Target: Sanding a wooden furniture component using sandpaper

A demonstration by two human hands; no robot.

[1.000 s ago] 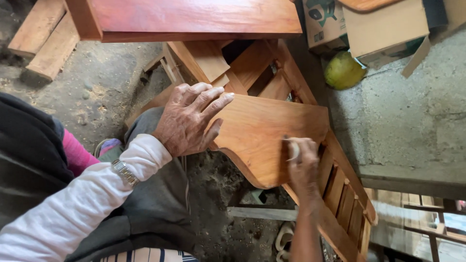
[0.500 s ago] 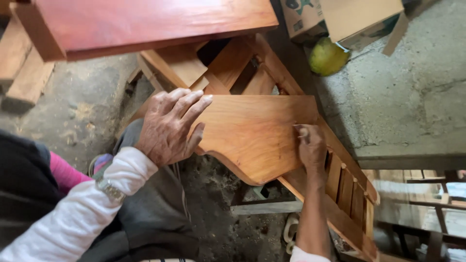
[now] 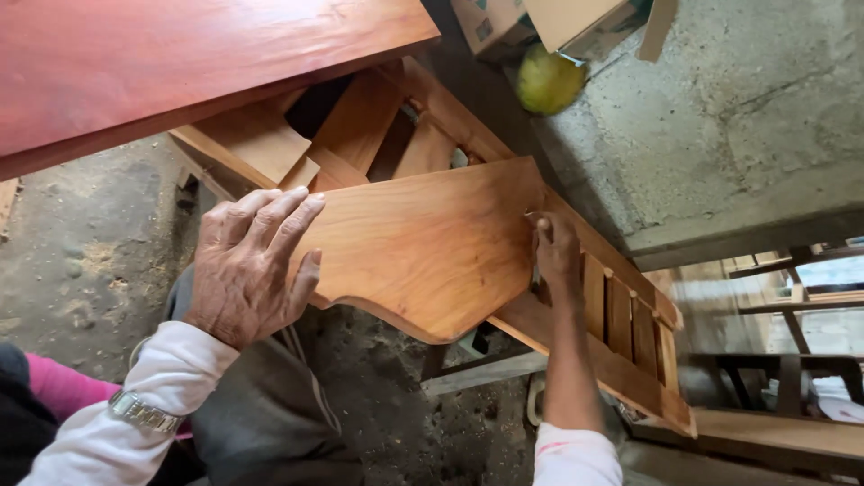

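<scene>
Red board across upper left of frame, glossy, edge running down-left from top centre. Bare dirt floor below it at left, sawdust scattered. Pink sleeve at lower left corner. Watch on left wrist, metal band, over white cuff.

Left hand at left centre, open, fingers spread and flat, palm down on left end of panel; fingertips pointing up-right. Not gripping, only pressing.

Panel at frame centre: flat orange-brown wood, straight upper edge, curved cut-out along lower left edge, angled corner at lower centre. Tilted, right end higher than left. Lying on top of slatted frame, which runs from upper centre down to lower right. Small wood offcuts just above left hand, under red board.

Right hand at right end of panel, fingers curled, closed against panel's right edge where it meets the slats. Whether anything is held inside: cannot tell, fingers hide it. Forearm running straight down to white cuff at bottom edge.

Green round fruit at top, right of centre, beside cardboard boxes. Concrete slab filling upper right.
</scene>
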